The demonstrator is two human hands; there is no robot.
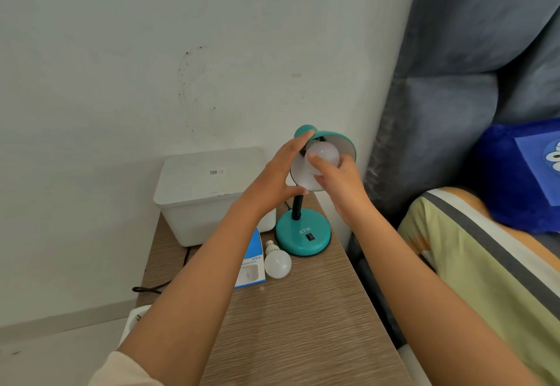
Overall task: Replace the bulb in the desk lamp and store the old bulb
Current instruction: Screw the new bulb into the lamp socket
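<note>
A teal desk lamp stands on a round base (303, 234) at the back of a wooden bedside table (303, 325), with its shade (345, 143) tipped toward me. My left hand (278, 176) grips the shade's left side and rim. My right hand (336, 185) holds a white bulb (322, 152) that sits inside the shade at the socket. A second white bulb (277, 261) lies on the table in front of the lamp base, next to a blue and white box (253, 264) that my left forearm partly covers.
A white lidded plastic box (206, 185) sits at the table's back left against the wall. A black cord (151, 288) hangs off the left edge. A grey headboard (439, 113), a blue pillow (515, 173) and striped bedding (485, 264) lie to the right.
</note>
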